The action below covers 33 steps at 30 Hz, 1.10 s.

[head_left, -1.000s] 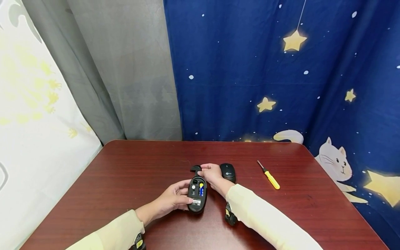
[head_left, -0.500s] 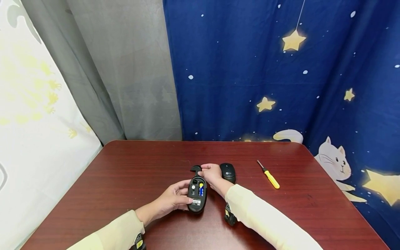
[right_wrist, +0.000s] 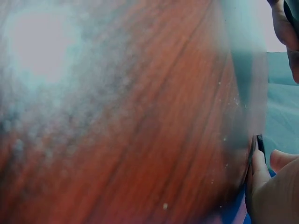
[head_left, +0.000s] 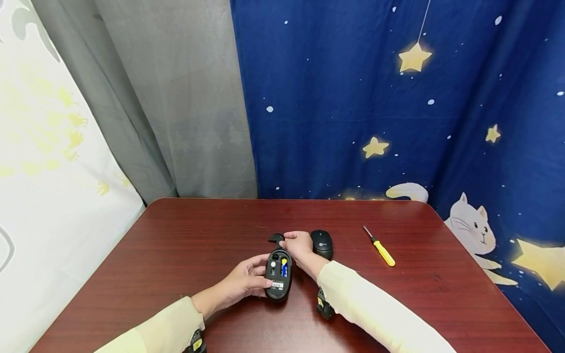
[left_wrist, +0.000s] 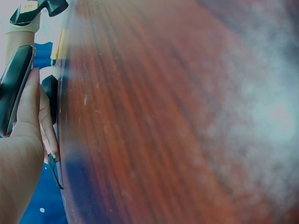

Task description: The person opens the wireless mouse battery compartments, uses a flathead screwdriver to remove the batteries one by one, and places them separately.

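both hands (head_left: 247, 279) (head_left: 299, 246) curled in a grip, forearms converging.

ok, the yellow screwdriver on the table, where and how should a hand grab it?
Probably by the yellow handle, from above. The screwdriver lies flat on the table, apart from everything else, with its thin metal tip pointing toward the far edge. The handle is the thicker near end, on the right hand's side.

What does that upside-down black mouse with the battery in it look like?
The upside-down mouse is oval, black and plastic-looking, lying belly-up on the red-brown table. Its battery bay is open, showing a blue and yellow battery; a white label sits nearer the person. The left hand grips its side, and the right hand is at its far end.
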{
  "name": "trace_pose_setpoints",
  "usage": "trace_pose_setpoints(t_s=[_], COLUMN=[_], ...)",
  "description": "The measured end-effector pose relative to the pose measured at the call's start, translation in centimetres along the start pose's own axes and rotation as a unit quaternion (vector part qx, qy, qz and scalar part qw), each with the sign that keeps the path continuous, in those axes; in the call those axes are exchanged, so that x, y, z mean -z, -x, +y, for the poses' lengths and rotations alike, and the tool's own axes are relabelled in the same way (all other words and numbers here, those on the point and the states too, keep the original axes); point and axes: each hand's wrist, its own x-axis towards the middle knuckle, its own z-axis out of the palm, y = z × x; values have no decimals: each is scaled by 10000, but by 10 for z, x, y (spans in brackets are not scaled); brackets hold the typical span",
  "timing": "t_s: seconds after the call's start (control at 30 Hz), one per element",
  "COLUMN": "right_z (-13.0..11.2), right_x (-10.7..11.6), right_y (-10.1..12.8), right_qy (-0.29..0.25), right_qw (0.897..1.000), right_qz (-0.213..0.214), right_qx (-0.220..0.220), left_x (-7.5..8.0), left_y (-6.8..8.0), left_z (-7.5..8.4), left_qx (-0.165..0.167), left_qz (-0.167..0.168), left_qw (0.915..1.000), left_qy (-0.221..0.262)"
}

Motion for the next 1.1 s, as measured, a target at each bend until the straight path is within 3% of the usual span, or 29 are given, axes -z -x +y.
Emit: trace_pose_setpoints(t_s=[0.47,0.77,1.1], right_z=[-1,-2,-2], right_x=[2,7,10], right_y=[2,2,3], right_qy=[-345,-49,-49], right_qw=[9993,9994,9992], right_qz=[-94,-147,-284], right_qx=[93,312,263], left_x=[-1,-1,2], left_y=[0,0,-2], left_z=[0,-1,-2], left_qx=[31,-6,31], left_qz=[2,-47,0], left_qw=[10000,10000,10000], left_qy=[51,32,-1])
